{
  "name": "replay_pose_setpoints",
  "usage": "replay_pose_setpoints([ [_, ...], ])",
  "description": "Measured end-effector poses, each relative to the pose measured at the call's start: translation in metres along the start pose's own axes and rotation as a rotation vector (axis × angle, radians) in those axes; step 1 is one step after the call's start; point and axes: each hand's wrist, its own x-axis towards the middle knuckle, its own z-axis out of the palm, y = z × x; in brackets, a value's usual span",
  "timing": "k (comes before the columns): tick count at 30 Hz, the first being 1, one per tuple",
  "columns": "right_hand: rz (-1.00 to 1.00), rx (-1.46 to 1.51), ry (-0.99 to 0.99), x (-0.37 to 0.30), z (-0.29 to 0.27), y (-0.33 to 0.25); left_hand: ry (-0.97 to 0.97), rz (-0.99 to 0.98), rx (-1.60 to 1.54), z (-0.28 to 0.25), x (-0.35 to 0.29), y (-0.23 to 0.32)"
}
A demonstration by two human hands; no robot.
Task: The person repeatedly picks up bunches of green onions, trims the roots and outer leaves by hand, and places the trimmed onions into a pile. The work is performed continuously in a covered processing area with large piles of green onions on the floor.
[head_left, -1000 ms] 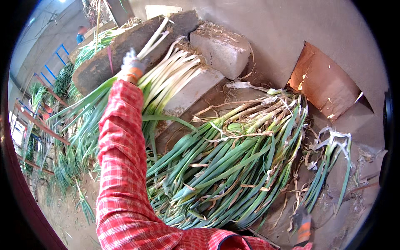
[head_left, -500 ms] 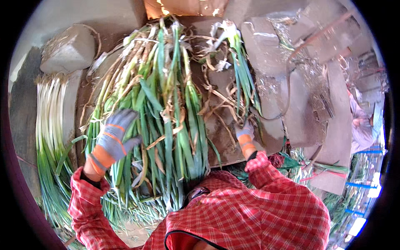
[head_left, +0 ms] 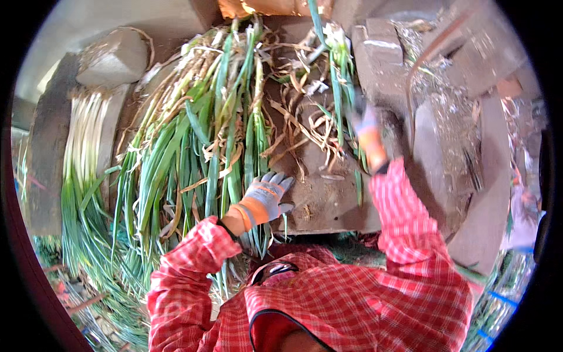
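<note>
A broad heap of green onions [head_left: 196, 138], with brown dry outer leaves among the green, lies across the middle left of the work surface. At its lower right edge rests my left hand [head_left: 267, 196], in a grey and orange glove, fingers stretched and thumb apart, with nothing visibly gripped. My right hand [head_left: 365, 129], gloved alike, is smeared by motion beside a small bunch of green onions [head_left: 340, 73] with pale ends toward the far side. Its fingers cannot be made out. Between heap and bunch lie curled dry leaves [head_left: 322, 132].
At the left, a neat row of cleaned green onions [head_left: 87, 138] with white stems hangs over the near edge. A stone block [head_left: 114, 63] stands behind it. Flat blocks [head_left: 384, 50] and a bent strap [head_left: 409, 100] lie at the right. A person's sleeve [head_left: 524, 217] shows at the far right.
My left hand has moved right, from the heap's left part to its right edge. My right hand has moved away from me, up along the small bunch. The view has shifted slightly.
</note>
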Motion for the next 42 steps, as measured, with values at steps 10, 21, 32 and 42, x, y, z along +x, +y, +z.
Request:
replay_pose_setpoints([
  [10, 0.403, -0.243, -0.625, -0.104, -0.059, 0.042, 0.642, -0.254, -0.025, -0.075, 0.052, -0.105],
  [21, 1.015, 0.486, -0.439, -0.219, -0.151, -0.069, 0.369, -0.582, -0.072, -0.132, 0.213, -0.263],
  [32, 0.897, 0.64, -0.189, -0.235, -0.123, -0.107, 0.389, -0.643, -0.083, -0.06, 0.244, -0.207],
  [42, 0.059, 0.048, -0.543, -0.18, -0.143, -0.088, 0.632, -0.49, -0.192, -0.03, 0.151, -0.095],
])
